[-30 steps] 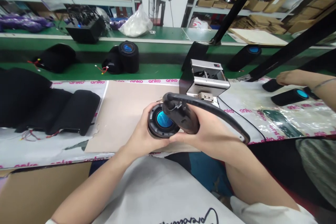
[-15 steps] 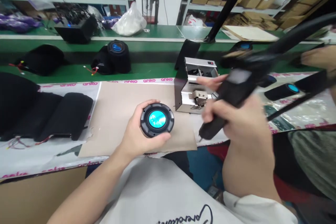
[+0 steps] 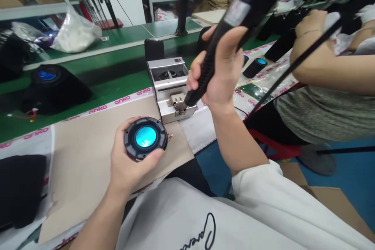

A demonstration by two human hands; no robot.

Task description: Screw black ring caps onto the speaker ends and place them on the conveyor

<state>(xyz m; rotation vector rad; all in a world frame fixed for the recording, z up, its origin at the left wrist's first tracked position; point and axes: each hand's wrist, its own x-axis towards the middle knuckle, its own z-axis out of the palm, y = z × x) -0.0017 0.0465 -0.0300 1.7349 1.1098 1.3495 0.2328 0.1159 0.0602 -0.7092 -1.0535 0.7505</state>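
My left hand [image 3: 124, 170] is closed round the rim of a round black speaker [image 3: 160, 134] with a shiny blue centre, facing up over the cardboard sheet [image 3: 84, 156]. In my right hand [image 3: 224, 76] is a black electric screwdriver [image 3: 211, 52], tilted with its lower end down to the left. That end is at the front of a silver screw feeder [image 3: 164, 115]; whether the bit touches a screw, I cannot tell. A short wire with a small connector sticks out at the speaker's right side.
A black speaker housing [image 3: 66, 90] with a loose wire stands at the back left. A dark padded piece [image 3: 22, 187] lies at the left edge. Behind the feeder rises a black post [image 3: 183, 4]. At the right, a co-worker's arm [image 3: 331, 72] reaches over the bench.
The view has swung to the right. My right hand has brought the screwdriver to the screw feeder's front. My left hand still holds the speaker.
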